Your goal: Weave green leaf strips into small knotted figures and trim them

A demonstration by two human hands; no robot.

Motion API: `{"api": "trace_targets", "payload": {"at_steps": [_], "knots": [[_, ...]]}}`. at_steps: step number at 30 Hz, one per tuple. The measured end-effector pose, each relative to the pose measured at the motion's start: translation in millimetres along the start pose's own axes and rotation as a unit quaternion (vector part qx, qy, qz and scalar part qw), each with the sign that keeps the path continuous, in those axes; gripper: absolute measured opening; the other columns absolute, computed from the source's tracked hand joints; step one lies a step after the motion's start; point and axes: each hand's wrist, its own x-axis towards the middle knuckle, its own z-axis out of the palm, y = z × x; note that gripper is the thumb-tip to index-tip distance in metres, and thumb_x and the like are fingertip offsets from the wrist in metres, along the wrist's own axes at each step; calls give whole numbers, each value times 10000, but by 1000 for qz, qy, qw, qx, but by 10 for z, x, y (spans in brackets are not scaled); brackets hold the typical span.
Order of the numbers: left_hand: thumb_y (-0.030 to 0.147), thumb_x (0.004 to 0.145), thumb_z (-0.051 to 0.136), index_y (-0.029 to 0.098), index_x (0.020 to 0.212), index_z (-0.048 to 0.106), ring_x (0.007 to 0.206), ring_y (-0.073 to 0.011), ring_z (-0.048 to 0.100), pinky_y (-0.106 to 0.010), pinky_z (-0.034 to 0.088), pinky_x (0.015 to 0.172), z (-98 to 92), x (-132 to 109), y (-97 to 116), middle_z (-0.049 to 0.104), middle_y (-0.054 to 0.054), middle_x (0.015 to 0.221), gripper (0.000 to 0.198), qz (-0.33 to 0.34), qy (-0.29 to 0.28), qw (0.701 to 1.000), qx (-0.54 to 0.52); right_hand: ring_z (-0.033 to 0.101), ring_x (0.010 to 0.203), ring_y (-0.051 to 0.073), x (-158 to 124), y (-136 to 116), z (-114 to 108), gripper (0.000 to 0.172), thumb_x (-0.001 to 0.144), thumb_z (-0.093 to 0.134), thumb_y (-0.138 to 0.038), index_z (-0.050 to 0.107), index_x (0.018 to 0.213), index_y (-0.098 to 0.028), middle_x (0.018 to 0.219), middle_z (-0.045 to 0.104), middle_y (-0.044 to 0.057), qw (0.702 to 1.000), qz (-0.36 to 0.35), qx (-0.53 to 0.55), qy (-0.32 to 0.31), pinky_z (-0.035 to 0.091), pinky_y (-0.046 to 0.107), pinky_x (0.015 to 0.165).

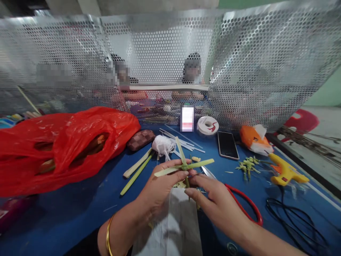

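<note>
Left fingers [180,175] pinch leaf strips [200,163]; right fingers [203,182], grip unclear, partly hide scissors [208,172].

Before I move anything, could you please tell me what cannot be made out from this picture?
All in the head view:
Red bag: most of its contents, covered by the bag itself.
Scissors: the pivot, hidden behind the right hand.
Crossed leaf strips: the underside, hidden by the strips themselves and the left hand.
Pale sheet: its near end, cut off by the bottom edge.
Bright screen: its content, blurred out.
</note>
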Motion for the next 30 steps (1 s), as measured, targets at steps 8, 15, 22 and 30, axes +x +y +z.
{"api": "trace_targets", "payload": {"at_steps": [8, 15, 22, 30], "knots": [[139, 664, 805, 152, 990, 745, 778, -170, 705, -259, 523, 748, 61, -2, -37, 774, -56, 790, 332, -15, 39, 999, -26, 442, 598, 136, -9, 37, 83, 336, 955, 434, -288, 441, 628, -210, 633, 494, -16, 998, -51, 30, 32, 350, 267, 566], [116, 643, 800, 149, 1003, 728, 708, -161, 689, -268, 519, 701, 40, 4, -129, 768, -58, 782, 369, -43, 52, 996, -65, 473, 621, 151, -1, -17, 34, 327, 945, 443, -233, 418, 619, -213, 616, 508, -7, 993, -111, -35, 8, 353, 280, 601], [119, 648, 784, 149, 1013, 710, 673, -157, 680, -263, 509, 670, 47, 10, -89, 758, -54, 771, 374, -45, 57, 995, -63, 473, 592, 146, -12, 7, 34, 344, 939, 449, -282, 478, 605, -207, 596, 520, -8, 996, -86, -22, 2, 366, 272, 584], [285, 721, 754, 140, 973, 687, 719, -189, 691, -329, 492, 753, -10, 3, -79, 751, -82, 774, 299, -63, -29, 998, -1, 507, 610, 154, 160, 68, -167, 316, 836, 608, -447, 580, 643, -199, 595, 551, -14, 968, 83, 189, 144, 416, 303, 649]]}}
